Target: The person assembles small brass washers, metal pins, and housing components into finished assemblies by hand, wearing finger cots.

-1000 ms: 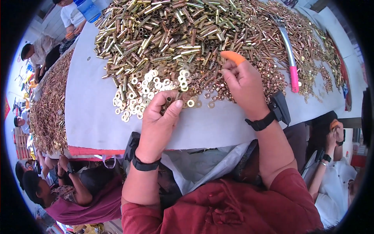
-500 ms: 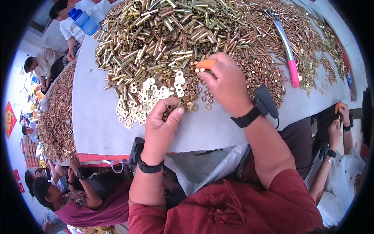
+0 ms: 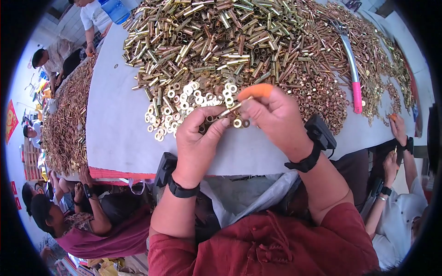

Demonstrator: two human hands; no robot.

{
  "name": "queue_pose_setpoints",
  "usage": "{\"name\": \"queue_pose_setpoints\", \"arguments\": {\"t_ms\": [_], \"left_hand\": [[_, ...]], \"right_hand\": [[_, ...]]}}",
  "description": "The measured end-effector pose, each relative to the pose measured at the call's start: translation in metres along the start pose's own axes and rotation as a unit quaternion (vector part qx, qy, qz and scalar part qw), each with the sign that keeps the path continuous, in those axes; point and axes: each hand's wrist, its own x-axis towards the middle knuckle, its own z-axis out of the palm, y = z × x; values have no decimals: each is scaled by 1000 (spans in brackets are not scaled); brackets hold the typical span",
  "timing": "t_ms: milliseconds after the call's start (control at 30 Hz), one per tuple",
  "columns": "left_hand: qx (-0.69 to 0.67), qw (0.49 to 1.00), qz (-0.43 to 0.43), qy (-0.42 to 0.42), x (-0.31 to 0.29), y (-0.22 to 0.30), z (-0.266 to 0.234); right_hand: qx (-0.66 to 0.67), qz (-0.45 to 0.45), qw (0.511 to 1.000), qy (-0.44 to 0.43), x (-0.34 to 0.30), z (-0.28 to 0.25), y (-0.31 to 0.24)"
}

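My left hand (image 3: 199,133) is closed, thumb and index finger pinching short brass-coloured metal sleeves (image 3: 210,118), partly hidden by the fingers. A slim brass-coloured metal rod (image 3: 235,107) slants up between both hands, its lower end at my left fingertips. My right hand (image 3: 276,122), an orange cover (image 3: 256,91) on its index finger, pinches the rod's upper end. I cannot tell whether the rod sits inside a sleeve. Shiny flat washers (image 3: 184,101) lie just beyond my left hand, and small nuts (image 3: 320,99) are heaped to the right of my right hand.
A large pile of metal sleeves (image 3: 193,41) covers the far table. Bolts (image 3: 317,46) lie right of it, beside a pink-handled metal tool (image 3: 357,96). A blue jug (image 3: 115,10) stands far left. Other people work around, one at the right (image 3: 391,202), and another bolt heap (image 3: 66,124) lies left.
My right hand has come down and nearer to my left, and the rod now shows between them. My left hand has shifted slightly right in the picture; the whole view has moved a little.
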Motion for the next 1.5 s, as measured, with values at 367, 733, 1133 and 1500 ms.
{"name": "queue_pose_setpoints", "arguments": {"t_ms": [367,733,1133,1500], "left_hand": [[-325,917,-221,-73,0,6,-7],[-292,937,-183,-51,2,4,-7],[31,993,-59,-93,-3,2,3],[31,993,-65,-91,-4,1,-3]], "right_hand": [[-352,-90,924,-117,-8,3,0],[-630,-182,752,-67,-16,-9,2],[-51,44,996,-63,-5,-12,9],[2,109,989,-104,-7,-6,9]]}}
